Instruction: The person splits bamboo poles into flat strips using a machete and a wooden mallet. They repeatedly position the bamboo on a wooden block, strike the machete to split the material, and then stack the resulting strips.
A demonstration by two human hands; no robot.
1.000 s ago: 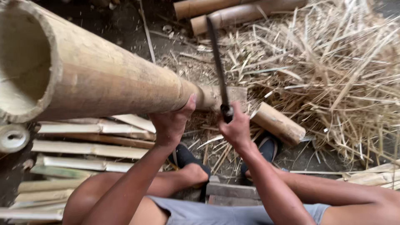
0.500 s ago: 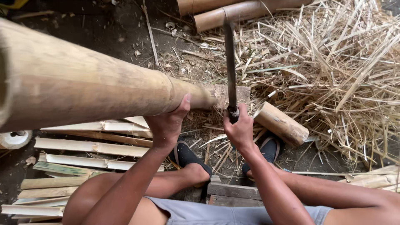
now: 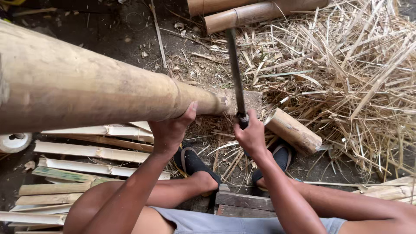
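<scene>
Bamboo pole (image 3: 95,89), thick and pale tan, crosses the view from the left edge toward the centre, its far end resting on a worn block (image 3: 251,99) on the dirt. Your left hand (image 3: 171,130) is closed around the underside of the pole near that far end, thumb up against its side. Your right hand (image 3: 250,135), just to the right of the pole's end, is clenched around the handle of a long dark blade (image 3: 235,71), which stands nearly upright with its tip pointing away from you, beside the pole's tip; whether the blade touches the pole cannot be told. Right of the blade's handle lies a short bamboo section (image 3: 294,131), tilted, on the ground. Beyond the pole's end and to its right spreads a heap of dry bamboo shavings (image 3: 346,73), and two more bamboo culms (image 3: 255,11) lie at the top edge, beyond the blade tip. Below the pole, on its left side, split bamboo slats (image 3: 86,151) are laid in rough rows, with a small white roll (image 3: 15,142) at their left edge. Beneath the pole's end, your feet in dark sandals (image 3: 195,162) rest on the ground, and nearer to you than the sandals sits a low wooden seat (image 3: 242,201), its edge showing between your legs.
</scene>
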